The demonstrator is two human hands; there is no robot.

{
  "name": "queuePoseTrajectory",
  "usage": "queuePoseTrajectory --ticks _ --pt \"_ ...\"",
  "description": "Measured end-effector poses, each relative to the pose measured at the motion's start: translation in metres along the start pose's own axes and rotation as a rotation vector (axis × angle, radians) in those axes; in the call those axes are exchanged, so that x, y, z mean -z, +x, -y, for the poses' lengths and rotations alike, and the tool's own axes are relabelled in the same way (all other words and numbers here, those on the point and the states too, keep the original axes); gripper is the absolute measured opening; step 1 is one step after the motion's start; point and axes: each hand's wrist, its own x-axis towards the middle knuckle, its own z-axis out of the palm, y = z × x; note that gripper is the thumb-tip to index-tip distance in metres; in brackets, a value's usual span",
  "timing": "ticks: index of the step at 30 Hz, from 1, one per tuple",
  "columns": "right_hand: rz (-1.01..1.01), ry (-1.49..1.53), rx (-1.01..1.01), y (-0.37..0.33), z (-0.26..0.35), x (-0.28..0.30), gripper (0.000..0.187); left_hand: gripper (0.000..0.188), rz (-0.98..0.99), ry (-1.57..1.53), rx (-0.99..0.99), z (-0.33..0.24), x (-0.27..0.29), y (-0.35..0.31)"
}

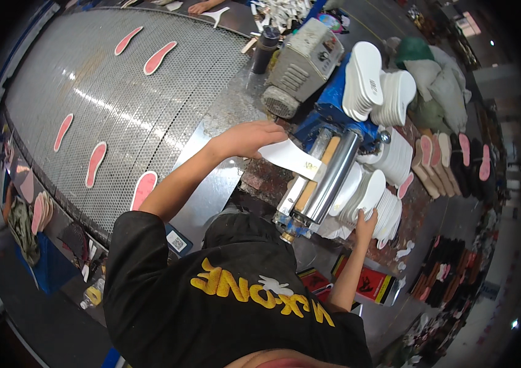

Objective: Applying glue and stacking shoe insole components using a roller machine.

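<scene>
My left hand (255, 138) holds a white insole (292, 157) by one end. The insole's other end lies at the metal roller (339, 175) of a machine with a blue frame. To the right of the roller, my right hand (366, 226) has its fingers closed on the lower end of a white insole (371, 189) at the front of a leaning row. Part of that grip is hidden by the fingers.
On the left, a perforated metal conveyor (168, 98) carries several pink insoles with white rims (95, 164). A grey motor housing (306, 61) stands behind the roller. More white insole stacks (363, 80) rise beyond it. Another person's hand (199, 7) is at the conveyor's far edge.
</scene>
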Motion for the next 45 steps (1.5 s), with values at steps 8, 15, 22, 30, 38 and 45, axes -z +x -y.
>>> queuePoseTrajectory --ticks 8,15,22,30,38,45 --pt "0.197 0.144 -0.212 0.008 0.002 -0.009 0.076 0.058 -0.112 -0.922 0.640 0.067 -0.073 -0.139" --pt "0.337 0.162 -0.275 0.018 -0.003 -0.004 0.076 0.052 -1.137 -1.815 1.154 0.111 -0.114 -0.305" --pt "0.287 0.222 -0.314 0.017 -0.021 -0.009 0.077 0.044 -1.550 -1.555 1.339 0.162 -0.140 -0.342" --pt "0.235 0.245 -0.294 0.017 -0.059 -0.021 0.055 0.024 -1.552 -1.393 1.361 0.201 -0.135 -0.315" --pt "0.241 0.242 -0.278 0.014 -0.063 -0.020 0.055 0.034 -1.515 -1.482 1.161 0.265 -0.105 -0.239" --pt "0.304 0.250 -0.329 0.015 -0.038 -0.012 0.057 0.028 -1.279 -1.272 1.324 0.359 -0.072 -0.174"
